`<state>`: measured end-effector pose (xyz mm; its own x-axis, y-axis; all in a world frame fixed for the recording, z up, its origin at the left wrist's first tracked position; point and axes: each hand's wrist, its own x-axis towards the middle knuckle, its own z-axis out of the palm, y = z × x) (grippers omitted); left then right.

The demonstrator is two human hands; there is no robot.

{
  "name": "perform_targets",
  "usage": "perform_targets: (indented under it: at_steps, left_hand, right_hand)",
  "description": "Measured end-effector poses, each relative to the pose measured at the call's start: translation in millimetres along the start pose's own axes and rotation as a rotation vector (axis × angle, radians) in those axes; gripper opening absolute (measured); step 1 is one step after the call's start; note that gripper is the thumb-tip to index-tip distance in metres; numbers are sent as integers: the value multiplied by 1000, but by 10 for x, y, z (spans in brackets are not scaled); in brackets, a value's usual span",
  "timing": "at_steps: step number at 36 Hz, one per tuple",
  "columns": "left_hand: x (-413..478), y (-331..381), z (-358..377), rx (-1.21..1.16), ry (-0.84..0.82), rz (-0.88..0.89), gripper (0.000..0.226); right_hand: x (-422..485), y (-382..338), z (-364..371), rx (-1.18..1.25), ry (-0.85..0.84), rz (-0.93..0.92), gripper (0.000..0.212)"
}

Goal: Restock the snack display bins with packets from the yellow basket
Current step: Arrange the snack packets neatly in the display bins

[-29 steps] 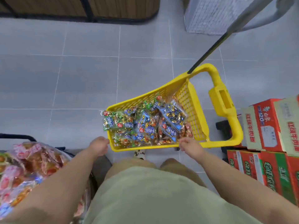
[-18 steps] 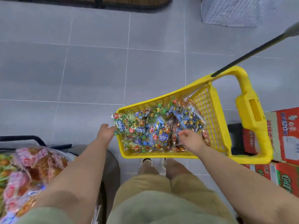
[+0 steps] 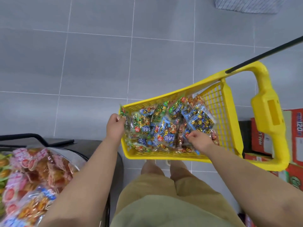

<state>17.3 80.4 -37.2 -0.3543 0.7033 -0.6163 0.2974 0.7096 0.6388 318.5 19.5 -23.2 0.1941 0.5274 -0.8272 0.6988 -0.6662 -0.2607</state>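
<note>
A yellow basket (image 3: 165,156) with a yellow handle and a black pull rod stands on the grey tiled floor in front of me. Several green, blue and brown snack packets fill it. My left hand (image 3: 115,126) pinches the edge of a green packet (image 3: 125,117) at the basket's left rim. Inside the basket, my right hand (image 3: 199,141) has its fingers curled on a packet (image 3: 185,136) among the pile near the front. At lower left is a snack display bin (image 3: 101,154) heaped with pink and orange packets (image 3: 37,169).
Red and green cardboard boxes (image 3: 295,141) are stacked on the right behind the basket handle. A white gridded crate (image 3: 246,5) sits at the top right on the floor. A black bar (image 3: 39,140) runs along the bin's far edge. My legs are below the basket.
Both hands have moved forward from the basket's near edge into the packets. The left now pinches a green packet at the rim and the right grips one in the pile.
</note>
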Motion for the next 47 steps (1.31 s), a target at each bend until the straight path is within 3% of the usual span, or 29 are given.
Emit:
perform_targets:
  at_steps: [4, 8, 11, 13, 18, 21, 23, 26, 29, 32, 35, 36, 42, 44, 47]
  left_hand:
    - [-120, 174, -98, -129, -30, 47, 35]
    - [-225, 323, -110, -193, -110, 32, 36]
    - [-284, 370, -73, -257, -180, -53, 31]
    - [-304, 346, -45, -280, -189, -91, 30]
    - [-408, 310, -2, -390, -265, -182, 24]
    - [-444, 325, 16, -485, -313, -282, 7]
    - [-447, 341, 22, -564, -354, -375, 30]
    - [-477, 415, 8, -713, -447, -475, 46]
    - [-458, 456, -10, -745, -536, -542, 63]
    - [-453, 527, -11, -721, -599, -554, 61]
    - [-478, 615, -27, -746, -714, -459, 22]
    - [-483, 633, -40, -750, -767, -419, 20]
    - [-524, 760, -128, -650, -892, -301, 58]
    - [-572, 812, -177, -588, -914, -263, 53]
    - [-625, 853, -262, -519, -923, -202, 40]
  right_hand:
    - [-59, 5, -73, -77, 212, 7, 25]
    - [-70, 27, -159, -145, 398, 19, 17]
    - [18, 31, -182, -288, 405, 6, 65]
    - [67, -6, -171, -327, 359, 7, 78]
    - [99, -68, -138, -285, 394, -4, 57]
    - [72, -23, -153, -315, 423, -30, 52]
    - [33, 12, -182, -275, 466, -38, 49]
    - [-86, 28, -265, -84, 608, -56, 43]
    - [-249, -1, -387, 51, 735, -190, 37]
    - [-460, -75, -516, 183, 809, -358, 33]
    - [-613, -166, -604, 365, 744, -422, 25]
    - [-642, -198, -632, 421, 688, -415, 23]
    - [-772, -490, -696, 429, 450, -501, 27]
    - [-804, -598, -691, 366, 366, -551, 19]
    - [-840, -755, -695, 235, 261, -614, 24]
